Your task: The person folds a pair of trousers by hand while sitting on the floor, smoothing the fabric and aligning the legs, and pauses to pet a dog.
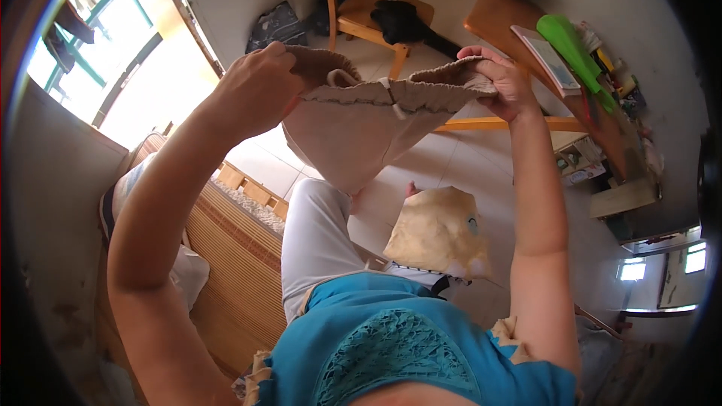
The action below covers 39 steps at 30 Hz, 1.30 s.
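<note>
Both hands hold up a light beige garment (350,135) by its gathered elastic waistband, stretched wide between them. At the upper left, my left hand (262,82) grips one end of the band, its fingers curled over the edge. My right hand (499,79) pinches the other end, thumb and fingers closed on the gathered cloth. A drawstring loop shows at the middle of the band, and the fabric hangs down above my light trousers (316,225). Below it, a pale yellow cloth item (437,228) with a small blue print lies over or near my other leg.
A bed with a woven mat (242,254) is at the left. Ahead stands a wooden chair (383,5) with a black item on it, beside a dark patterned bag (276,25). A wooden desk (507,11) with papers and a green item stands at the right.
</note>
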Tool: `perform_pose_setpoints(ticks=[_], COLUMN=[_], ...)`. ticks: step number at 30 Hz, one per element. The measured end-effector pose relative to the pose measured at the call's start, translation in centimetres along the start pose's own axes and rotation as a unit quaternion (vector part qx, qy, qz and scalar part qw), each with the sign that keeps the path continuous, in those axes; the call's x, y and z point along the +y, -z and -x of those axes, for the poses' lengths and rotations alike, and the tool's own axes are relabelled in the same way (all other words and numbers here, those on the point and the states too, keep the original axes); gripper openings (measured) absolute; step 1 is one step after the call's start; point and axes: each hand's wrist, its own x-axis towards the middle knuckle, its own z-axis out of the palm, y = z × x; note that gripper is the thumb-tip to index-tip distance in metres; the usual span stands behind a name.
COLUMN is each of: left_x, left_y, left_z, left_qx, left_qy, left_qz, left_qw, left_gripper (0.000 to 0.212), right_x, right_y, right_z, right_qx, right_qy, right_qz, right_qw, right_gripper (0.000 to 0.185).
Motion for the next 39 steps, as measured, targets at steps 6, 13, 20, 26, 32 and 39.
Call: perform_pose_setpoints(ticks=[6, 13, 20, 26, 32, 39], left_x=[0.2, 2.0, 2.8, 2.4, -0.4, -2.4], left_y=[1.4, -2.5, -0.1, 1.2, 1.7, 2.6], left_z=[0.5, 2.5, 2.6, 1.1, -0.4, -1.4], left_qx=[-0.192, -0.212, -0.195, -0.047, 0.067, 0.174], left_qy=[-0.019, -0.038, -0.039, 0.054, 0.002, 0.038], left_qz=[0.13, 0.182, 0.046, 0.017, 0.008, -0.032], left_qw=[0.973, 0.959, 0.979, 0.997, 0.998, 0.983], left_gripper=[0.015, 0.018, 0.017, 0.018, 0.017, 0.015], right_x=[-2.4, 0.1, 0.3, 0.3, -1.3, -4.0], right_y=[-1.1, 0.1, 0.0, 2.2, 3.4, 2.2], right_z=[3.5, 4.5, 6.5, 6.8, 6.0, 6.2], right_qx=[-0.078, 0.027, 0.034, 0.053, 0.086, 0.175], right_qy=[-0.009, -0.074, -0.049, -0.008, 0.073, 0.142], right_qz=[0.114, 0.259, 0.214, 0.115, 0.065, 0.163], right_qw=[0.99, 0.963, 0.975, 0.992, 0.991, 0.96], right_gripper=[0.017, 0.015, 0.018, 0.019, 0.021, 0.02])
